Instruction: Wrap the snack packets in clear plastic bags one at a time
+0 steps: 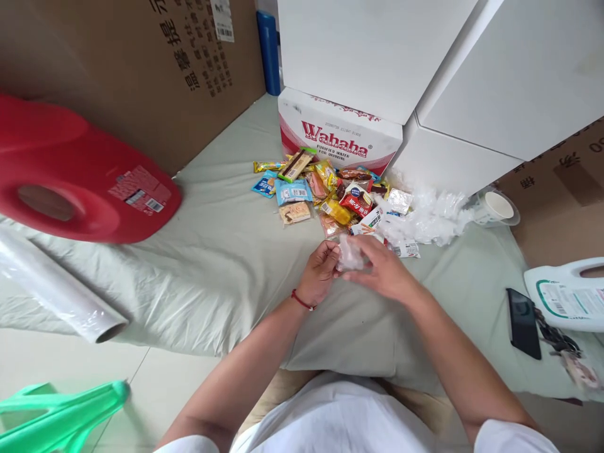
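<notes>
My left hand [318, 274], with a red cord at its wrist, pinches a small crumpled clear plastic bag [350, 253] between thumb and fingers. Around the bag's right side is my right hand [380, 267], its thumb and fingers apart and slightly blurred. Whether it touches the bag I cannot tell. Just beyond both hands lies a pile of wrapped snacks [335, 211], with a red packet [356, 198] and a light blue packet [293, 192] among them. A heap of clear plastic bags [431, 217] spreads to the right of the snacks.
A Wahaha carton [340, 135] stands behind the snacks, beside white boxes [372, 50]. At left are a large red jug [89, 176] and a plastic film roll [61, 286]. Paper cups [495, 209], a phone [523, 324], keys [559, 336] and a white jug [566, 292] sit at right.
</notes>
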{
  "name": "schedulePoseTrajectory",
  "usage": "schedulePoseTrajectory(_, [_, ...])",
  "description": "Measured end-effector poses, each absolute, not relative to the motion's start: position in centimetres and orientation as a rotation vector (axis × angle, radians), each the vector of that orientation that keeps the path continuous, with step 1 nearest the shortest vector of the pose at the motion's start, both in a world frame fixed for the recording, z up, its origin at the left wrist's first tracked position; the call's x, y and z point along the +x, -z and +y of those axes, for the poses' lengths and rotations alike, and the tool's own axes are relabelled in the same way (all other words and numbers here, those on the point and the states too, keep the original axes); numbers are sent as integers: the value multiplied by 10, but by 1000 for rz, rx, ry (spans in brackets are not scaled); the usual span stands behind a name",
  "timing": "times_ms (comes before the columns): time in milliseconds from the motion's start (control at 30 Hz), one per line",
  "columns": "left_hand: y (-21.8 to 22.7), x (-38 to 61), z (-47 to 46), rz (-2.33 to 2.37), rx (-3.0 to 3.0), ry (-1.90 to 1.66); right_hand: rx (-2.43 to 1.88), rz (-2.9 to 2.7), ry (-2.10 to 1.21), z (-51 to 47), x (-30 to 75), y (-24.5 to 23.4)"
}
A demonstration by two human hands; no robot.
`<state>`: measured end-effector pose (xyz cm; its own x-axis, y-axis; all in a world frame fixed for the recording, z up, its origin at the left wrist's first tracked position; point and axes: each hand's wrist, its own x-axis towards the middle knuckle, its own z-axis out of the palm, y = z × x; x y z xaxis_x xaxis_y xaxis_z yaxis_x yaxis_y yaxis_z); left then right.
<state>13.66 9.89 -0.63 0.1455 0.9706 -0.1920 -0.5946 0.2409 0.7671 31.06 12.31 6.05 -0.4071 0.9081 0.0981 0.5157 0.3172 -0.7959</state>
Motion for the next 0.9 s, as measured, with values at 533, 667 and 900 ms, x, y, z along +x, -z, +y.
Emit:
schedulePoseTrajectory(533, [1,127,101,732,432,-1147,-1618,-1563,318,187,408,-92])
schedulePoseTrajectory(667, [6,127,103,730,399,-1147,-1624,-1771,149,187,400,-66])
schedulePoseTrajectory(900, [12,132,101,729,368,-1000,-1034,-2156,-729,94,331,-24])
